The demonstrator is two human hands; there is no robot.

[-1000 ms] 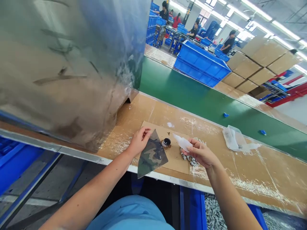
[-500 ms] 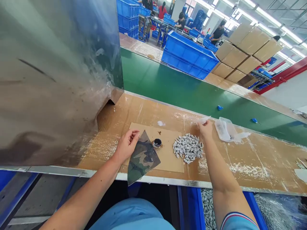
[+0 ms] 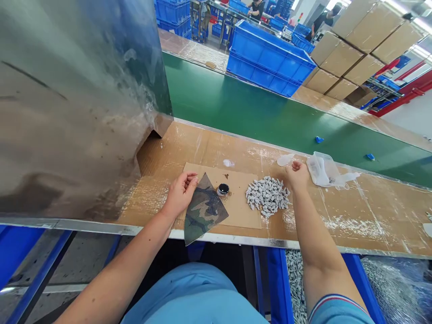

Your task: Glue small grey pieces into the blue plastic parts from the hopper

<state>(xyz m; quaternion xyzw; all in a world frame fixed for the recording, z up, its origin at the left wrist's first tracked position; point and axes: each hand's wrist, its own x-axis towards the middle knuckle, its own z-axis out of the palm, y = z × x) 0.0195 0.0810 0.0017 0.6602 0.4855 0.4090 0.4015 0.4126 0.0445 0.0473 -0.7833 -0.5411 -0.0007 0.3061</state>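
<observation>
My left hand (image 3: 182, 189), fingers curled and thumb close to the forefinger, is beside the left edge of a camouflage-patterned cloth (image 3: 204, 209); what its fingers hold, if anything, is hidden. Just right of the cloth stands a small round pot (image 3: 223, 189) with a black top, on a flat cardboard sheet (image 3: 243, 211). My right hand (image 3: 298, 174) is beyond a pile of small grey pieces (image 3: 268, 195), its fingers loosely bent with nothing visible in them. A thin whitish translucent plastic piece (image 3: 285, 159) lies just left of that hand.
A clear plastic tub (image 3: 322, 169) with whitish pieces is right of my right hand. Behind the bench runs a green belt (image 3: 236, 103) with small blue bits. Blue crates (image 3: 270, 58) and cardboard boxes (image 3: 357, 45) stand beyond. A large sheet-metal panel (image 3: 84, 112) blocks the left.
My right hand has let go of the translucent plastic piece and drawn slightly right of it. The view has tilted down a little. My left hand keeps its place by the cloth.
</observation>
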